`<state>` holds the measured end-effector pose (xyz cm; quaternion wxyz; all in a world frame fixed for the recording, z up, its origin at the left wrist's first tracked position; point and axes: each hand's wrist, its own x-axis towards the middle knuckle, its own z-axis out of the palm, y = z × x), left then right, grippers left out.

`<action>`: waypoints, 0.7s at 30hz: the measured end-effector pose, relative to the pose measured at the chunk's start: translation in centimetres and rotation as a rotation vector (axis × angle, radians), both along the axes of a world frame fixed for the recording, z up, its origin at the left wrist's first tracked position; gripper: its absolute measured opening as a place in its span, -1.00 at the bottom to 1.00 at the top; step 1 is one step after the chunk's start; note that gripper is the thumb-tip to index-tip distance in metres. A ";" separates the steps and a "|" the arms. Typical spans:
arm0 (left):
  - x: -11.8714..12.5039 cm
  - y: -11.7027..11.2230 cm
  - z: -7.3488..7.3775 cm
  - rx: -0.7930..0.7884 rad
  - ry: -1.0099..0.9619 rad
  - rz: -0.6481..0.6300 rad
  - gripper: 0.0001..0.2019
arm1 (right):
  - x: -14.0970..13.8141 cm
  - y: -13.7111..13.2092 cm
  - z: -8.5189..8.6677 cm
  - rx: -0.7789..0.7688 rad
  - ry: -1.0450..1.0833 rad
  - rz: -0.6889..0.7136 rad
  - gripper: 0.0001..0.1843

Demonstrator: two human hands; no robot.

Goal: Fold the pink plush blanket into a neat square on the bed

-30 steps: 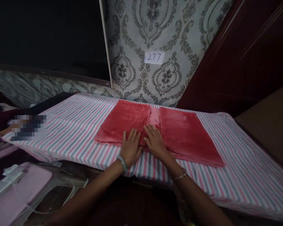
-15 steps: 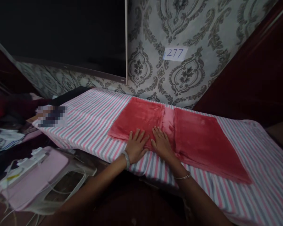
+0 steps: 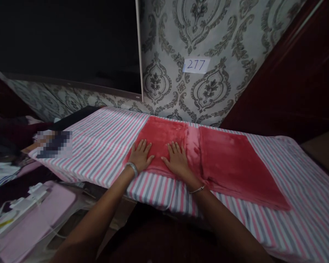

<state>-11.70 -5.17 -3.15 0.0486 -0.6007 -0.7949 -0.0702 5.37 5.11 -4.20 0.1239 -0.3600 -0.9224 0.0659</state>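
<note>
A red plush blanket [image 3: 235, 160] lies folded on a striped cloth [image 3: 95, 135]. Two thick panels of it flank a narrower, paler strip in the middle. My left hand [image 3: 140, 155] rests flat on the left panel near its front left corner, fingers spread. On the same panel, close to the pale strip, my right hand [image 3: 177, 157] also lies flat with its fingers apart. Neither hand grips anything. A bracelet circles each wrist.
A large dark television screen [image 3: 65, 44] hangs on the patterned wall at the left. Paper marked 277 [image 3: 196, 65] is stuck to the wallpaper. Down at the left, a white power strip [image 3: 19, 210] with cables lies on a pink surface [image 3: 48, 212]. Clothes [image 3: 2, 171] are heaped at far left.
My left hand has slid left and a little away from me over the left panel, widening the gap between the hands. My right hand has shifted slightly left. The view has shifted slightly.
</note>
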 end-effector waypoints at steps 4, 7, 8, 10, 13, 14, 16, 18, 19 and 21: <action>-0.1 -0.3 -1.1 0.008 0.002 -0.023 -0.35 | 0.7 0.1 -0.9 -0.003 0.002 -0.015 -0.22; -0.3 -0.4 -1.0 0.011 -0.014 -0.022 -0.35 | 0.9 0.1 -0.4 -0.024 -0.030 -0.018 -0.22; -0.3 -0.4 -1.0 0.020 -0.017 -0.022 -0.35 | 0.8 0.0 0.0 -0.038 -0.049 -0.021 -0.22; -0.3 -0.4 -0.9 0.045 -0.021 -0.022 -0.37 | 0.4 -0.1 1.0 -0.079 -0.101 -0.044 -0.21; -0.3 -0.4 -1.1 0.077 -0.034 -0.015 -0.37 | -1.3 -0.7 2.9 -0.113 -0.147 -0.033 -0.25; -0.3 -0.4 -1.2 0.084 -0.041 -0.011 -0.35 | -2.1 -0.9 3.4 -0.112 -0.146 -0.007 -0.27; -0.4 -0.4 -1.3 0.095 -0.055 -0.007 -0.33 | -3.9 -1.3 4.1 -0.099 -0.133 0.078 -0.32; -0.6 -0.4 -1.4 0.105 -0.060 -0.010 -0.34 | -5.3 -1.4 4.0 -0.094 -0.128 0.149 -0.35; -0.7 -0.5 -1.5 0.108 -0.057 -0.016 -0.35 | -5.7 -1.4 3.7 -0.095 -0.129 0.172 -0.36; -0.8 -0.5 -1.5 0.111 -0.046 -0.033 -0.38 | -5.8 -1.0 2.7 -0.096 -0.128 0.181 -0.37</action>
